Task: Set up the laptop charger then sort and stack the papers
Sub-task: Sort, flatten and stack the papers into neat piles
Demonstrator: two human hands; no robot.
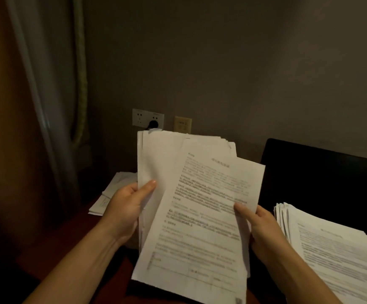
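My left hand point(126, 207) grips a thick bundle of white papers point(158, 159) upright in front of me, thumb on its front. My right hand point(263, 231) pinches the right edge of one printed sheet point(202, 216) that lies tilted across the front of the bundle. A stack of printed papers point(336, 255) lies on the right, partly over a black laptop point(322, 178). A smaller pile of papers point(112, 191) rests on the desk at the left. A black charger plug point(153, 123) sits in the white wall socket point(142, 118).
The reddish-brown desk point(64, 242) runs below my arms. A curtain point(46, 95) hangs at the left beside the wall. A beige wall switch plate point(182, 124) is right of the socket. The room is dim.
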